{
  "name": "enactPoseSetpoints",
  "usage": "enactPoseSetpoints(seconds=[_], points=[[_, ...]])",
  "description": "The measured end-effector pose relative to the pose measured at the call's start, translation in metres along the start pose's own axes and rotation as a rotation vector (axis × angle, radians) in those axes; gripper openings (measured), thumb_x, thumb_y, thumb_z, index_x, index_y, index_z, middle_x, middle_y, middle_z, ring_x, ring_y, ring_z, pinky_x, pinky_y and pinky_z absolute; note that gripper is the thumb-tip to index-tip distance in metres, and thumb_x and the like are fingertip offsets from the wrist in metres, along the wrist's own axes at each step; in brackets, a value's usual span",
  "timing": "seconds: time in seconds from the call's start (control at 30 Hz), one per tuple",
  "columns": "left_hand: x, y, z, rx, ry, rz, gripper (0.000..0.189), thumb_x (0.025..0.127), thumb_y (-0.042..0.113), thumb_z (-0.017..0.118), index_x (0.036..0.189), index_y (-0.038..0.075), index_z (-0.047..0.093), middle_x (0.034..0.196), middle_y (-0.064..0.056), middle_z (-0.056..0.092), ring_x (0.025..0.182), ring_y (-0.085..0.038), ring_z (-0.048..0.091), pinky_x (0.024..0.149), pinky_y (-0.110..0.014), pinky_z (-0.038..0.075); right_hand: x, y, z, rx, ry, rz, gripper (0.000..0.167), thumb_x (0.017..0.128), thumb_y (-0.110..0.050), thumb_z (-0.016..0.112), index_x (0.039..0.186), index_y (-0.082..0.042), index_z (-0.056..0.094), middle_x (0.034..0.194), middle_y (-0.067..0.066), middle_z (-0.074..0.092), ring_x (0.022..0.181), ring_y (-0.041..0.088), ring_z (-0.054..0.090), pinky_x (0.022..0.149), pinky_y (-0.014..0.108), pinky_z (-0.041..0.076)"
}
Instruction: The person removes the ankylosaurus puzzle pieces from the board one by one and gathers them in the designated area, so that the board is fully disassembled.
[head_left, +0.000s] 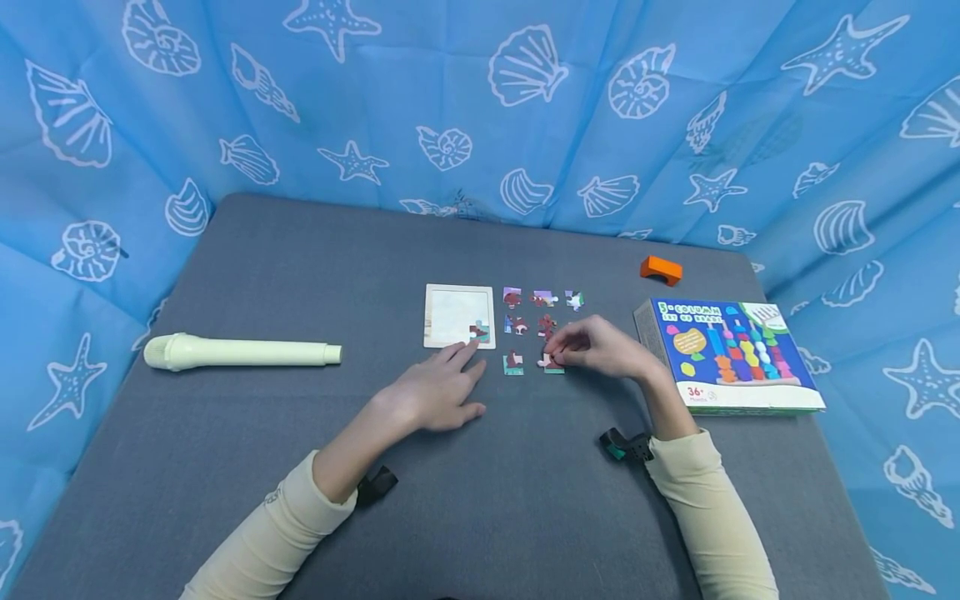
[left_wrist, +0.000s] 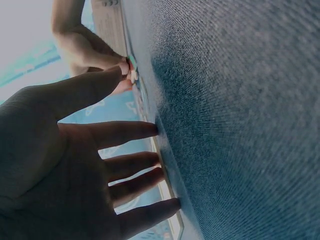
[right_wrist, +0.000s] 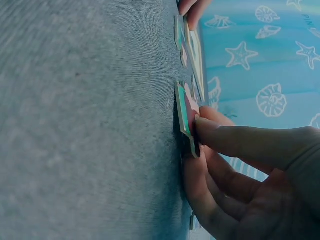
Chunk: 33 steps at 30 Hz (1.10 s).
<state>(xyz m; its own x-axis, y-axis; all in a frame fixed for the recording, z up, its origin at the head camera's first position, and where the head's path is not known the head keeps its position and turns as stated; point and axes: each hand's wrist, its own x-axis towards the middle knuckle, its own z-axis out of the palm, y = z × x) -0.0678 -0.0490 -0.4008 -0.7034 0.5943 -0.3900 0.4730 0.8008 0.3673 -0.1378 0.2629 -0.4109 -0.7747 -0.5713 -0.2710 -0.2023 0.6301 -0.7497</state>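
My right hand [head_left: 600, 346] pinches a jigsaw piece [head_left: 553, 366] between thumb and fingers. In the right wrist view this puzzle piece [right_wrist: 184, 112], green along its edge, is tilted a little off the cloth. Straight and spread, the fingers of my left hand [head_left: 437, 390] rest by the near edge of a square wooden puzzle tray [head_left: 428, 321]. One puzzle piece [head_left: 482, 335] lies in the tray's near right corner. Several loose pieces lie in rows right of the tray, among them a purple-topped piece [head_left: 512, 297] and a green-based piece [head_left: 513, 363].
A pale toy microphone [head_left: 247, 352] lies on the left of the grey table [head_left: 480, 508]. At the right is a blue bead-toy box [head_left: 738, 354], with an orange arch block [head_left: 662, 268] behind it. A blue shell-print curtain [head_left: 465, 100] surrounds the table's far side.
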Motion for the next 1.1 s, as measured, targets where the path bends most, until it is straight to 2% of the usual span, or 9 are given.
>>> enactPoseSetpoints(seconds=[0.2, 0.43, 0.57, 0.77, 1.1], points=[[0.0, 0.0, 0.0, 0.001, -0.007, -0.004, 0.074, 0.112, 0.048, 0.057, 0.17, 0.007, 0.036, 0.185, -0.013, 0.014, 0.172, -0.033, 0.015, 0.136, -0.054, 0.029, 0.002, -0.004, -0.001, -0.062, 0.04, 0.006, 0.016, 0.1, -0.002, 0.073, 0.114, -0.003, 0.081, 0.108, 0.013, 0.081, 0.089, 0.017, 0.062, 0.077, 0.022, 0.051], [0.0, 0.001, 0.0, -0.002, -0.004, -0.003, 0.073, 0.112, 0.048, 0.057, 0.169, 0.007, 0.037, 0.185, -0.014, 0.013, 0.172, -0.033, 0.015, 0.136, -0.056, 0.029, 0.013, -0.012, 0.001, 0.013, 0.059, -0.034, 0.02, 0.101, -0.003, 0.073, 0.119, 0.0, 0.079, 0.11, 0.016, 0.081, 0.089, 0.017, 0.067, 0.075, 0.021, 0.053], [0.0, 0.0, 0.0, -0.003, 0.0, -0.005, 0.073, 0.111, 0.048, 0.058, 0.169, 0.007, 0.038, 0.185, -0.014, 0.014, 0.172, -0.033, 0.016, 0.135, -0.057, 0.031, 0.024, -0.019, 0.006, 0.07, 0.056, -0.075, 0.022, 0.101, -0.002, 0.073, 0.122, 0.002, 0.078, 0.114, 0.018, 0.08, 0.093, 0.018, 0.072, 0.079, 0.021, 0.058], [0.001, 0.0, 0.001, 0.002, 0.0, -0.003, 0.074, 0.111, 0.049, 0.058, 0.169, 0.007, 0.038, 0.185, -0.013, 0.013, 0.172, -0.033, 0.016, 0.135, -0.057, 0.032, 0.046, -0.031, 0.017, 0.111, 0.074, -0.089, 0.021, 0.102, -0.003, 0.073, 0.121, 0.003, 0.078, 0.112, 0.019, 0.08, 0.096, 0.021, 0.075, 0.082, 0.02, 0.059], [-0.001, -0.001, 0.001, -0.007, 0.006, 0.01, 0.072, 0.111, 0.046, 0.058, 0.168, 0.006, 0.039, 0.184, -0.015, 0.016, 0.172, -0.035, 0.016, 0.133, -0.057, 0.034, 0.078, -0.051, 0.033, 0.087, 0.037, -0.104, 0.02, 0.1, 0.001, 0.072, 0.119, 0.004, 0.078, 0.111, 0.022, 0.079, 0.09, 0.02, 0.073, 0.078, 0.021, 0.057]])
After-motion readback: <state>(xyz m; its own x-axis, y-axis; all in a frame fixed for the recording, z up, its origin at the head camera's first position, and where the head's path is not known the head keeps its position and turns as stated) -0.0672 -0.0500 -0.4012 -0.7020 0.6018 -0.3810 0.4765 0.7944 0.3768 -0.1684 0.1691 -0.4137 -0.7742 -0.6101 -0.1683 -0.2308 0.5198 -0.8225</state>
